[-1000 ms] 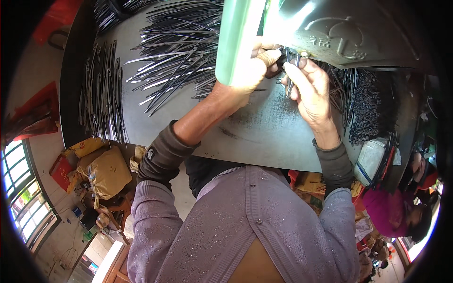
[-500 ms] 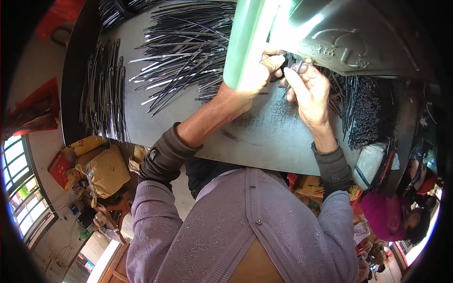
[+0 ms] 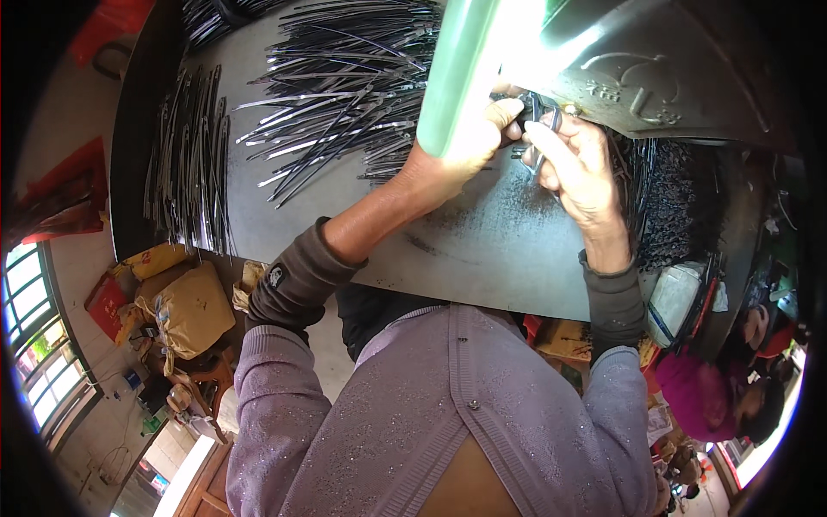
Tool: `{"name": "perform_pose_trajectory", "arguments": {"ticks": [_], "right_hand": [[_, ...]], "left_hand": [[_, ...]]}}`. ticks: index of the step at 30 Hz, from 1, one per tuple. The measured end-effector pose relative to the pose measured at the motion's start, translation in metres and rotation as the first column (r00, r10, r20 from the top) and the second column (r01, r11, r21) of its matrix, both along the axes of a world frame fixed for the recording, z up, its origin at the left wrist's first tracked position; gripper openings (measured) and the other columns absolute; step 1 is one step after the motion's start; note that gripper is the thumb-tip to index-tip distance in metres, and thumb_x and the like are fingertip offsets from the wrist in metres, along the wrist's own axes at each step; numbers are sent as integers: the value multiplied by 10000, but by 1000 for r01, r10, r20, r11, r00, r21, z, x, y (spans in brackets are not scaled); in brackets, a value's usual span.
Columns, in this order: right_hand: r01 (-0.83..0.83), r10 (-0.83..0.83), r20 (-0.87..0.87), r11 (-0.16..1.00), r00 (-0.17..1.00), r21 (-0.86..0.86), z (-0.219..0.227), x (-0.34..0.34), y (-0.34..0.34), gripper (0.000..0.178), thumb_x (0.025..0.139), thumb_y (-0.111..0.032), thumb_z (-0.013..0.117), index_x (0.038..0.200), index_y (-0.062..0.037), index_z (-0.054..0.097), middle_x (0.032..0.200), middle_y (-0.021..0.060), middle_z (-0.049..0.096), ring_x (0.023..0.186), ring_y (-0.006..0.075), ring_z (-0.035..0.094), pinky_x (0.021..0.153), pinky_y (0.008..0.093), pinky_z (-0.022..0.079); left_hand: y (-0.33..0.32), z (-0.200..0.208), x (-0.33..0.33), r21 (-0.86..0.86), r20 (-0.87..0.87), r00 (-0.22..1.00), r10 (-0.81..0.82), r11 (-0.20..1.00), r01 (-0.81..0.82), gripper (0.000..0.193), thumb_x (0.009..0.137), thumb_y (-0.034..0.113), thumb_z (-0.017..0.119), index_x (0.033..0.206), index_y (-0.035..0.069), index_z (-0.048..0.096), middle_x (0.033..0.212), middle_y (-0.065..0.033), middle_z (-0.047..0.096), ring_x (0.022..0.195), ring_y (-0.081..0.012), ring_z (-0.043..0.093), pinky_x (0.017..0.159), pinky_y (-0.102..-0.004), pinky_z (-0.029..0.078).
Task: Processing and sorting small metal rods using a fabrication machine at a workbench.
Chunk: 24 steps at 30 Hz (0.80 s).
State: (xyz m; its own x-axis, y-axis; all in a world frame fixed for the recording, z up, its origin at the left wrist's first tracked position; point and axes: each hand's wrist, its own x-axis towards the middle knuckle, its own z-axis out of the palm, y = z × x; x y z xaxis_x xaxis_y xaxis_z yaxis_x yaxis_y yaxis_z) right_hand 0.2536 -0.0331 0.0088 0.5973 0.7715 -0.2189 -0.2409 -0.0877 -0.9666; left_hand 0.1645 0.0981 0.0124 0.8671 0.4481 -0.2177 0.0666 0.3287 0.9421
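Observation:
Under a bright lamp tube (image 3: 459, 82), my two hands work close together at the lower edge of a dark metal machine cover (image 3: 680, 77). My left hand (image 3: 482, 129) is closed, thumb against fingers, on a dark thin part; glare and the lamp tube hide some of it. My right hand (image 3: 581, 168) pinches small dark strips (image 3: 536, 159) between thumb and fingers, their tips beside my left fingertips. The exact kind of these pieces is too small to tell. Long dark metal strips (image 3: 336, 121) lie in a broad pile left of my hands.
A narrower bundle of strips (image 3: 185, 159) lies along the left of the metal table (image 3: 345, 207). More dark strips (image 3: 676, 198) are stacked at the right, by a white packet (image 3: 674, 302). A wrapped brown bundle (image 3: 194, 314) sits below left. Another person (image 3: 702, 396) is at the right.
My right hand has shifted slightly to the right and tilted, and the dark strips in it have turned. My left hand stays almost in place, moved slightly right.

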Motion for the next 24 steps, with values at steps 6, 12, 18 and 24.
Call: {"name": "perform_pose_trajectory", "arguments": {"ticks": [6,12,18,24], "right_hand": [[98,-48,-325,985,945,141,-6,-8,-1,114,851,-103,539,851,-17,612,667,53,604,438,36,479,410,172,397],[104,-90,-143,991,986,88,-11,-23,-14,71,837,-69,558,820,-6,585,642,48,591,432,25,470,403,151,383],[62,-62,-29,998,998,3,-4,-21,-12,63,826,-62,574,796,-9,584,628,37,589,429,15,461,395,148,369],[124,-123,-14,992,992,36,-11,-24,-7,65,832,-67,566,806,-11,584,635,39,589,428,17,457,397,144,363]], "left_hand": [[4,6,-2,45,-19,996,-89,995,90,157,837,115,576,870,-37,593,658,-29,600,517,-39,468,460,-187,371],[-2,-1,-4,50,46,998,40,998,-42,137,809,121,609,818,-15,617,661,-4,584,562,-38,469,509,-188,372],[-5,-8,8,168,56,994,95,980,-103,135,779,105,645,742,-21,614,574,-18,565,467,-56,468,436,-205,369],[-5,-6,9,40,42,995,86,995,-88,139,774,94,652,725,-28,606,558,-37,572,447,-83,499,426,-216,391]]}}
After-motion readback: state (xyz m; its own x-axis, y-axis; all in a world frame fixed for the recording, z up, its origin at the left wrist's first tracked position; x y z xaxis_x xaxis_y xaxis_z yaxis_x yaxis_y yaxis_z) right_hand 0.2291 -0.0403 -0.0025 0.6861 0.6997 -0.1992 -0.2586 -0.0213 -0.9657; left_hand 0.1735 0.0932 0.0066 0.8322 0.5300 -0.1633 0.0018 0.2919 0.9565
